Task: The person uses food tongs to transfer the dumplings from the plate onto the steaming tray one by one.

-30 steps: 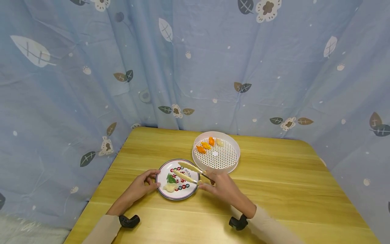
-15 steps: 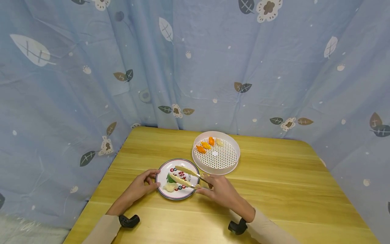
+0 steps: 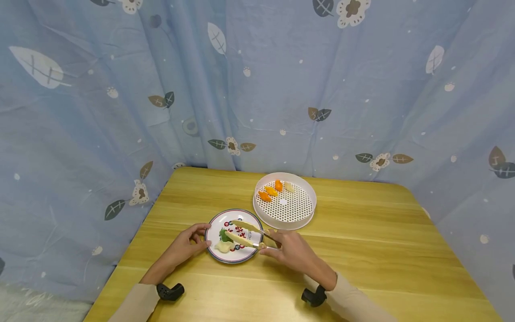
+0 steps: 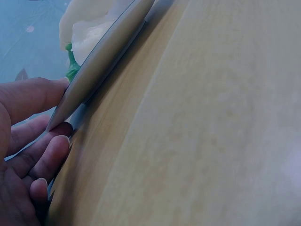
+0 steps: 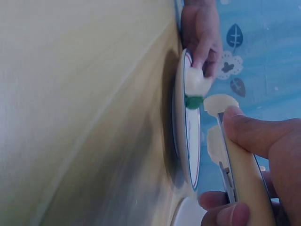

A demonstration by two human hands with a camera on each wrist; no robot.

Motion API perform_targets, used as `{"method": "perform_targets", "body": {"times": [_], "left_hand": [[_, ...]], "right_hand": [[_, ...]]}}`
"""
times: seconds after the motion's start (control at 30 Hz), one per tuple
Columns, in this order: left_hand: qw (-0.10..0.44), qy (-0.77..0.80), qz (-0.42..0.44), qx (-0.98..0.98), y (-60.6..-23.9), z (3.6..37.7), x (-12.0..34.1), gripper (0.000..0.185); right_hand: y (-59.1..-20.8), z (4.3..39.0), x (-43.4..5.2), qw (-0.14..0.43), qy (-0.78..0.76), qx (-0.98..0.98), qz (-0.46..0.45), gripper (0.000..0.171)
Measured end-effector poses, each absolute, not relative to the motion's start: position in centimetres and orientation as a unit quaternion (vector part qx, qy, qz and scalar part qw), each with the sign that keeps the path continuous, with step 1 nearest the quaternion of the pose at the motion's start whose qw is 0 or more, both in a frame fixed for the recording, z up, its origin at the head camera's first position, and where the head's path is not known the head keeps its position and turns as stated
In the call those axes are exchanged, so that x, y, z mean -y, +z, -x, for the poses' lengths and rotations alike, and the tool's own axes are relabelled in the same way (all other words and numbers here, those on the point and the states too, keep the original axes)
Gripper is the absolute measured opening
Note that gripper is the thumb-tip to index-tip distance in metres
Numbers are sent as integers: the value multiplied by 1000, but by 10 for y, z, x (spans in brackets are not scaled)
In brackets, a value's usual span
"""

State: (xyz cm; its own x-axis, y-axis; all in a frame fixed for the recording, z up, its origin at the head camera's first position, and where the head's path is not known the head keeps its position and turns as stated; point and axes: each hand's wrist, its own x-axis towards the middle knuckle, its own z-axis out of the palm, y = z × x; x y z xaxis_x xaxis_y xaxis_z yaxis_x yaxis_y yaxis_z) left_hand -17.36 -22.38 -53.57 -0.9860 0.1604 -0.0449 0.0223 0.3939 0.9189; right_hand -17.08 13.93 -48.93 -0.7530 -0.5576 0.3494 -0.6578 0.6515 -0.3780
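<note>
My left hand (image 3: 188,243) grips the left rim of a round white plate (image 3: 216,225), thumb on top and fingers under the edge in the left wrist view. On the plate lie a cream dumpling-shaped piece (image 3: 223,247) and a green piece (image 3: 225,235), side by side near the left hand. My right hand (image 3: 295,251) holds a pair of tongs (image 5: 244,179) with pale yellow arms. Those arms are spread over the plate, nothing between them, the nearer tip overlapping the green piece in the head view.
Behind the plate stands a round white steamer tray (image 3: 281,223) with a holed bottom. In it sit several dumpling-shaped pieces, among them an orange one (image 3: 264,197) and a cream one (image 3: 289,187). A blue patterned curtain (image 3: 273,89) hangs behind the wooden table (image 3: 370,232).
The tongs have shifted slightly left and down over the plate, closer to the green and cream pieces. My left hand and the plate have stayed put.
</note>
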Motion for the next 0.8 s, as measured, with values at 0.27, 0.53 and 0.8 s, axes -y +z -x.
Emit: {"method": "perform_targets", "body": {"times": [0.27,0.53,0.8], "left_hand": [[68,553,-49,-829,-535,173,224,51],[62,549,-49,-832,-535,173,224,51],[64,551,-53,-831,-533,172,222,50]], "right_hand": [[-489,172,-142,98,227,907,-340,41],[-492,171,-142,79,233,903,-352,39],[-491,173,-137,50,234,900,-365,40]]}}
